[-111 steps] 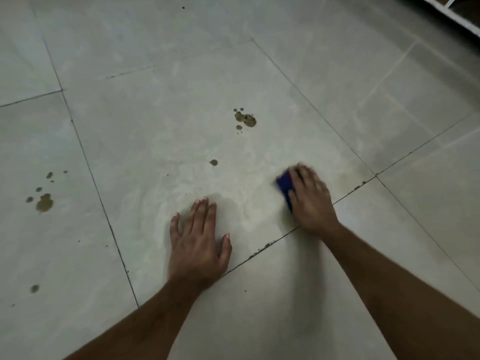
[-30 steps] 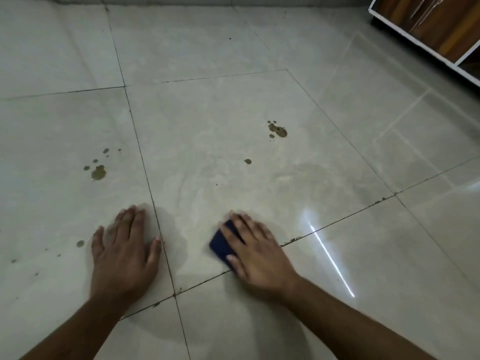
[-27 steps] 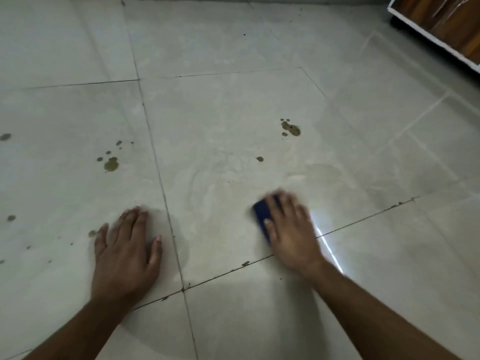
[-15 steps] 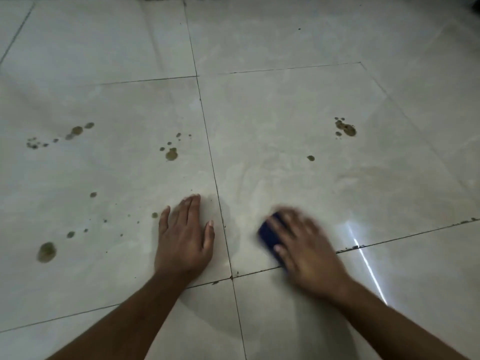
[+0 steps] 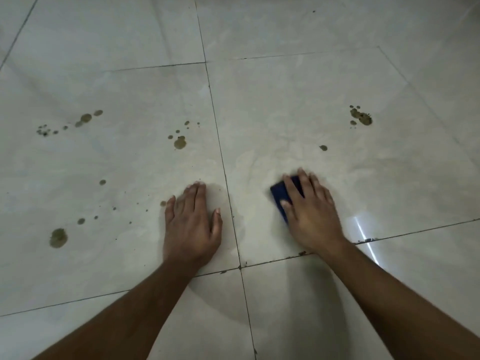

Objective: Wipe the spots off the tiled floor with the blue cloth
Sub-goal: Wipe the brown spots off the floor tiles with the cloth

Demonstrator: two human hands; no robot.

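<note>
Floor tiles (image 5: 298, 100), pale and glossy, fill the whole view, split by dark grout lines (image 5: 220, 152) that cross just near of the two hands. Brown spots sit in groups: a wide scatter (image 5: 58, 237) on the left tile, running from a big blot at the near left up to a far trail of small drops; a blot with small drops (image 5: 179, 142) just left of the long grout line; a dark cluster (image 5: 361, 117) far right; and a single dot (image 5: 323, 148) between that cluster and the cloth. A bright streak of reflected light (image 5: 363, 235) lies on the right tile, near the right wrist.

On the left tile, the left hand (image 5: 191, 224) lies flat, fingers straight and together, holding nothing; a small spot sits just beside its little finger. On the right tile, the right hand (image 5: 310, 216) presses down on the blue cloth (image 5: 280, 197) with fingers spread over it (only the cloth's left edge shows). Bare tile lies between the cloth and the single dot, with nothing standing in the way.
</note>
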